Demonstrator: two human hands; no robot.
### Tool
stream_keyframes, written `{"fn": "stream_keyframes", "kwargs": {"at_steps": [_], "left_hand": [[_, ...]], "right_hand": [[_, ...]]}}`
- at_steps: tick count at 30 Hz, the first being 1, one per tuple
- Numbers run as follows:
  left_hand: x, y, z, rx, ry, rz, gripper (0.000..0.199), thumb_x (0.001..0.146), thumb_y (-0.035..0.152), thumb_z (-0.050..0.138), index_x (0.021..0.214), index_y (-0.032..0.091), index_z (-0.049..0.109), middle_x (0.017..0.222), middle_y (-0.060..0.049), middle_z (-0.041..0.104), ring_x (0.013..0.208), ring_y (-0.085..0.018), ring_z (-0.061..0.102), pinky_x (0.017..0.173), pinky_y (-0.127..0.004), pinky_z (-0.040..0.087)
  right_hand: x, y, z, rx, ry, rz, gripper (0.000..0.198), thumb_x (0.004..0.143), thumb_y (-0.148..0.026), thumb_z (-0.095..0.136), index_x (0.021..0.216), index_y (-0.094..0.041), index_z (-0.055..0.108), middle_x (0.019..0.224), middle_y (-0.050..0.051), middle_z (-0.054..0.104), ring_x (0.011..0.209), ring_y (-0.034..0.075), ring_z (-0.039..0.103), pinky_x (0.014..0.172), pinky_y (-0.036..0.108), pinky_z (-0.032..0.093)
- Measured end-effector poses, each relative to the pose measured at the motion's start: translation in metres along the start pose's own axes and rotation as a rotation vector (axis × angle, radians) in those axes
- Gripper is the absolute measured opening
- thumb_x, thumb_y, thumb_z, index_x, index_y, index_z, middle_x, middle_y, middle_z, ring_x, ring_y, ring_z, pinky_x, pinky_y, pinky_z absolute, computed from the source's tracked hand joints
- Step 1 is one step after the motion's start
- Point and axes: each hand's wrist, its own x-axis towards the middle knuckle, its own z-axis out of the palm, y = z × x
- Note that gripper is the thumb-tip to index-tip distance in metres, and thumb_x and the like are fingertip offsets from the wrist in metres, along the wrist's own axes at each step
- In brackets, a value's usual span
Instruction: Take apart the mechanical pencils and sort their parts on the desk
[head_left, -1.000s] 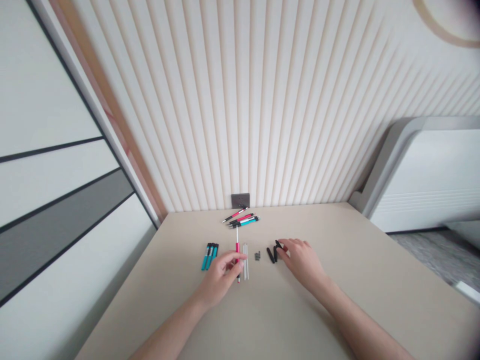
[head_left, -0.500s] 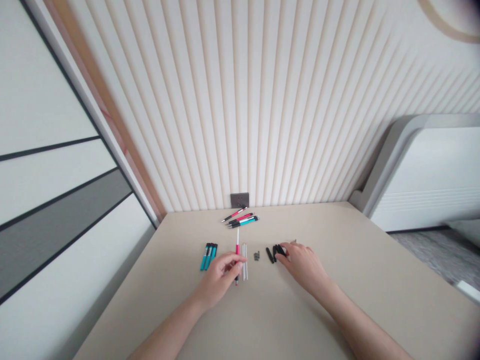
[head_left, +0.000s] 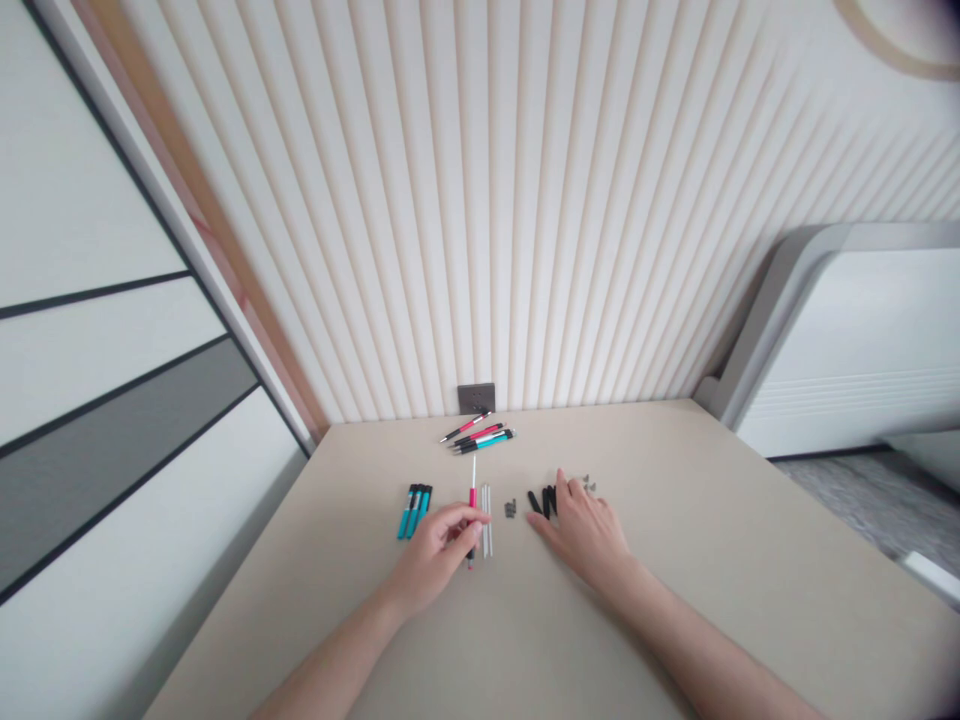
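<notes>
My left hand (head_left: 439,548) is closed around a red pen barrel (head_left: 472,497), held upright in the view. A thin white refill (head_left: 474,468) sticks out of its far end, and its dark near end shows below my fingers. Just right of it lie white refills (head_left: 486,530). My right hand (head_left: 592,528) is spread, palm down, at several short black pen pieces (head_left: 545,502); its thumb is apart from the fingers. The hand partly covers those pieces. Between the hands sits a small cluster of dark springs or metal bits (head_left: 511,509), too small to tell.
Several teal pen barrels (head_left: 415,512) with black ends lie left of my left hand. Whole red and teal pens (head_left: 480,438) are grouped near the wall, below a dark socket (head_left: 476,399). Small metallic tips (head_left: 589,486) lie beyond my right hand on the beige table (head_left: 360,640).
My right hand's fingers have spread from a bunched grasp at the black pieces, and its thumb has shifted left. The left hand keeps the red barrel in place. The view has shifted slightly.
</notes>
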Motion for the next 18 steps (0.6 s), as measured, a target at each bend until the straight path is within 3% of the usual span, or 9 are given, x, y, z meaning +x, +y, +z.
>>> {"fn": "stream_keyframes", "kwargs": {"at_steps": [6,9,12,18], "left_hand": [[0.0,0.0,0.0,0.008,-0.012,0.004,0.032,0.089,0.043,0.054,0.101,0.018,0.069,0.08,-0.003,0.063,0.076,-0.017,0.059,0.068,-0.025,0.046],[0.0,-0.001,-0.001,0.017,-0.015,0.013,0.031,0.09,0.042,0.053,0.102,0.018,0.069,0.079,-0.003,0.062,0.075,-0.016,0.058,0.067,-0.025,0.046],[-0.001,0.0,-0.001,0.014,-0.016,0.018,0.031,0.091,0.041,0.053,0.103,0.017,0.069,0.081,-0.003,0.062,0.075,-0.016,0.058,0.067,-0.024,0.046],[-0.001,0.001,-0.002,0.001,-0.02,0.012,0.031,0.09,0.04,0.054,0.102,0.016,0.069,0.081,-0.004,0.061,0.075,-0.016,0.058,0.066,-0.025,0.047]], "right_hand": [[-0.001,-0.007,0.004,-0.007,0.012,0.018,0.067,0.092,-0.052,0.042,0.144,-0.01,0.034,0.114,0.02,0.061,0.097,0.031,0.062,0.079,0.04,0.044],[-0.002,-0.003,0.001,-0.009,0.029,-0.018,0.067,0.091,-0.057,0.043,0.144,-0.017,0.036,0.11,0.017,0.061,0.093,0.03,0.063,0.079,0.039,0.044],[-0.002,0.005,-0.006,0.009,0.089,-0.144,0.061,0.09,-0.058,0.047,0.14,-0.024,0.043,0.112,0.014,0.059,0.098,0.029,0.06,0.084,0.039,0.043],[0.005,0.021,-0.016,0.07,0.167,-0.462,0.048,0.091,-0.044,0.053,0.136,-0.028,0.048,0.144,0.01,0.043,0.125,0.029,0.044,0.101,0.045,0.034]]}}
